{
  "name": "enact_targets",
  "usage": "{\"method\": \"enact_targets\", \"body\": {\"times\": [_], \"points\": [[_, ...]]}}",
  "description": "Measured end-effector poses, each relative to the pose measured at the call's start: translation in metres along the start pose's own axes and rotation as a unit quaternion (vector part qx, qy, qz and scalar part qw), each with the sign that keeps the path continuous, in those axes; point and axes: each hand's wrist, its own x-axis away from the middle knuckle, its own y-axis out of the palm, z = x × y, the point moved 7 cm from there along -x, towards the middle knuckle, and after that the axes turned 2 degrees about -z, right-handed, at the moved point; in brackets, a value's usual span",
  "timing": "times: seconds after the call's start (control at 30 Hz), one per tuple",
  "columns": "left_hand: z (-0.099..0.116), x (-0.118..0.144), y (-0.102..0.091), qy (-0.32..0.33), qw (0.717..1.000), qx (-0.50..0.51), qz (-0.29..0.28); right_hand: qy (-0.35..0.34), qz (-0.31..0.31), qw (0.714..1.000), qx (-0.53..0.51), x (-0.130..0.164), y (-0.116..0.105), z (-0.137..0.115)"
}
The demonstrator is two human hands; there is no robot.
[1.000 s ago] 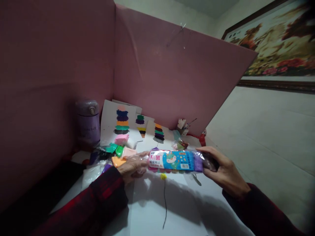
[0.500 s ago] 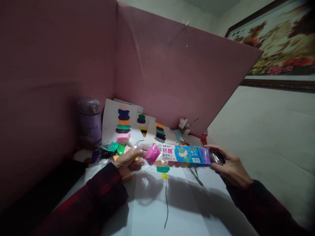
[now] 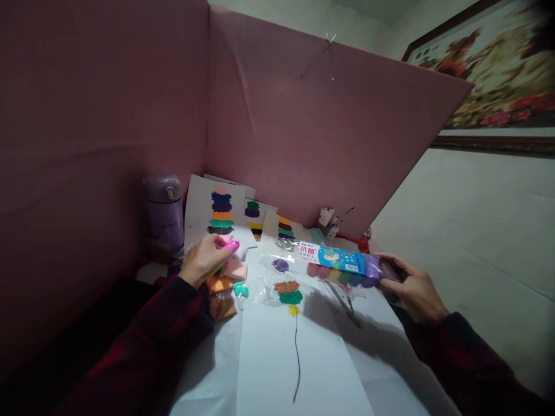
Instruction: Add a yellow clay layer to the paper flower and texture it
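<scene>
My left hand is closed on a bright pink block of modelling clay, held over a pile of wrapped clay blocks. Orange clay, brown clay and a small teal piece lie just below it. On the right, my right hand grips the end of a clear pack of modelling clay with a blue printed label. Colored blocks show through the pack, a purple one nearest the hand. Beneath it lies a white sheet with brown, green and yellow patches and a dark line.
A purple bottle stands at the left by the pink board. Sheets with color patches lean at the back. Metal tweezers lie under the pack. A small box with sticks stands behind.
My left hand has moved left, taking the pink clay away from the pack to the pile. The pack, still in my right hand, has shifted slightly right, its left end now loose.
</scene>
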Motion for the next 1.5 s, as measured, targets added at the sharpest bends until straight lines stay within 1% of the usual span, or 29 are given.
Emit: {"method": "enact_targets", "body": {"times": [0.07,0.17,0.23,0.3,0.37,0.47,0.6,0.67,0.73,0.83,0.9,0.93,1.0,1.1,1.13,1.17,1.2,1.23,1.33,1.37,1.43,1.5], "points": [[-0.001,0.001,-0.005,-0.001,0.999,-0.034,0.021,0.025,-0.015,0.999,-0.038,0.002,0.007,-0.001],[0.0,0.005,-0.01,0.005,0.998,-0.035,0.05,0.051,-0.034,0.995,-0.081,0.006,0.016,-0.002],[0.004,0.008,-0.011,0.019,0.998,-0.007,0.065,0.057,-0.047,0.991,-0.108,0.008,0.02,-0.003],[0.011,0.011,-0.005,0.042,0.997,0.048,0.049,0.057,-0.062,0.988,-0.128,0.011,0.024,-0.005],[0.019,0.015,0.005,0.062,0.991,0.121,-0.001,0.056,-0.074,0.986,-0.137,0.014,0.027,-0.007],[0.027,0.023,0.023,0.065,0.967,0.224,-0.104,0.054,-0.1,0.984,-0.134,0.018,0.032,-0.015],[0.03,0.035,0.047,0.037,0.916,0.31,-0.253,0.035,-0.161,0.982,-0.095,0.021,0.041,-0.033],[0.028,0.04,0.056,0.019,0.886,0.341,-0.314,0.018,-0.186,0.98,-0.069,0.021,0.043,-0.044],[0.025,0.043,0.063,0.0,0.858,0.367,-0.359,0.003,-0.196,0.979,-0.05,0.02,0.041,-0.056],[0.023,0.048,0.072,-0.026,0.823,0.399,-0.404,-0.031,-0.191,0.981,-0.031,0.016,0.031,-0.078],[0.021,0.049,0.076,-0.04,0.807,0.421,-0.413,-0.073,-0.18,0.981,-0.003,0.012,0.023,-0.096],[0.02,0.049,0.077,-0.046,0.801,0.432,-0.412,-0.099,-0.185,0.978,0.025,0.009,0.021,-0.106],[0.016,0.045,0.079,-0.056,0.793,0.457,-0.4,-0.17,-0.2,0.96,0.093,0.005,0.018,-0.131],[0.01,0.037,0.08,-0.063,0.78,0.497,-0.375,-0.26,-0.189,0.936,0.142,-0.007,0.014,-0.172],[0.008,0.035,0.08,-0.064,0.776,0.509,-0.368,-0.277,-0.193,0.927,0.165,-0.012,0.015,-0.185],[0.006,0.033,0.08,-0.064,0.771,0.52,-0.363,-0.291,-0.211,0.912,0.197,-0.015,0.018,-0.195],[0.005,0.032,0.08,-0.064,0.766,0.529,-0.359,-0.309,-0.225,0.899,0.214,-0.019,0.021,-0.207],[0.004,0.031,0.08,-0.064,0.762,0.537,-0.357,-0.327,-0.227,0.892,0.216,-0.022,0.022,-0.219],[0.003,0.031,0.082,-0.063,0.75,0.555,-0.355,-0.381,-0.197,0.878,0.213,-0.031,0.022,-0.253],[0.002,0.031,0.083,-0.064,0.747,0.559,-0.355,-0.391,-0.213,0.865,0.231,-0.032,0.027,-0.26],[0.002,0.031,0.085,-0.066,0.741,0.567,-0.354,-0.395,-0.248,0.848,0.251,-0.035,0.036,-0.272],[0.001,0.031,0.085,-0.067,0.736,0.575,-0.351,-0.414,-0.24,0.853,0.209,-0.038,0.038,-0.288]]}}
